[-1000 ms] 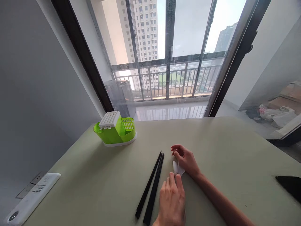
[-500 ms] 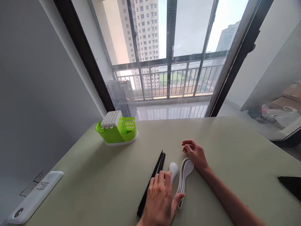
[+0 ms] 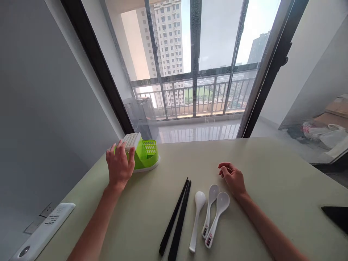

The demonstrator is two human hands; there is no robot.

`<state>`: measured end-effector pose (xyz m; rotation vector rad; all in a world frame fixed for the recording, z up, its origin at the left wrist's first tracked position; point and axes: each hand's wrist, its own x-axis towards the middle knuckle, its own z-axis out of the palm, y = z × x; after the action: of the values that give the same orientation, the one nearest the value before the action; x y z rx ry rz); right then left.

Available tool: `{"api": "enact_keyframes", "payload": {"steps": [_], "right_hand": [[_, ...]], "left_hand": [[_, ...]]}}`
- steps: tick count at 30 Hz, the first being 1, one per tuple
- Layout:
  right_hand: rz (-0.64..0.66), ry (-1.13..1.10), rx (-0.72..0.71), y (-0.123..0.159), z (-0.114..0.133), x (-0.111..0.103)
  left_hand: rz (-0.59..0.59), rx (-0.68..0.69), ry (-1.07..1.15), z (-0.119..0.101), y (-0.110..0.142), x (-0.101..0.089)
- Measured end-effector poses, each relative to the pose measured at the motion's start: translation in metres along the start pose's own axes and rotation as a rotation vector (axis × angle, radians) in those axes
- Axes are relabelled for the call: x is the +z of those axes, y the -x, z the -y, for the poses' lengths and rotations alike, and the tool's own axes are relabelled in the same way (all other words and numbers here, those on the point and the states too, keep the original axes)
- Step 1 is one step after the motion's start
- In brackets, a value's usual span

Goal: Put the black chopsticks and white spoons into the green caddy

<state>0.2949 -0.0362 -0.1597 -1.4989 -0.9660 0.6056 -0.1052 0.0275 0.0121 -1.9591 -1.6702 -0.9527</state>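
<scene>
My left hand [image 3: 119, 165] is wrapped round the near side of a green plastic cutlery holder [image 3: 145, 154] with a white slotted lid, at the table's far left. My right hand [image 3: 233, 177] rests on the table with its fingers loosely curled, holding nothing, just beyond three white spoons [image 3: 209, 214] lying side by side. Black chopsticks [image 3: 176, 216] lie to the left of the spoons, pointing away from me.
The pale green table [image 3: 272, 181] stands against a large window with a balcony railing beyond. A white power strip [image 3: 40, 233] lies at the near left edge. A dark flat object [image 3: 335, 214] sits at the right edge.
My left hand left the spoons and reached far left to grip the green holder. The three spoons now lie spread apart. My right hand drew slightly right.
</scene>
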Motion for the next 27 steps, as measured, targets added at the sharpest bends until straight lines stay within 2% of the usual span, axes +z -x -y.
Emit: {"api": "enact_keyframes", "payload": {"steps": [4, 8, 15, 22, 27], "right_hand": [[0.012, 0.029, 0.0, 0.003, 0.004, 0.003], [0.015, 0.046, 0.003, 0.005, 0.007, 0.003], [0.034, 0.066, 0.006, 0.006, 0.01, 0.003], [0.048, 0.077, -0.003, 0.006, 0.01, 0.004], [0.043, 0.052, -0.001, 0.004, 0.008, 0.005]], "left_hand": [[0.018, -0.019, 0.075, 0.009, 0.004, 0.017], [0.042, -0.013, 0.086, -0.009, 0.009, 0.019], [0.153, 0.036, 0.076, -0.081, 0.015, 0.022], [0.265, 0.146, 0.177, -0.157, 0.026, 0.03], [0.291, 0.22, 0.245, -0.197, 0.035, 0.031]]}}
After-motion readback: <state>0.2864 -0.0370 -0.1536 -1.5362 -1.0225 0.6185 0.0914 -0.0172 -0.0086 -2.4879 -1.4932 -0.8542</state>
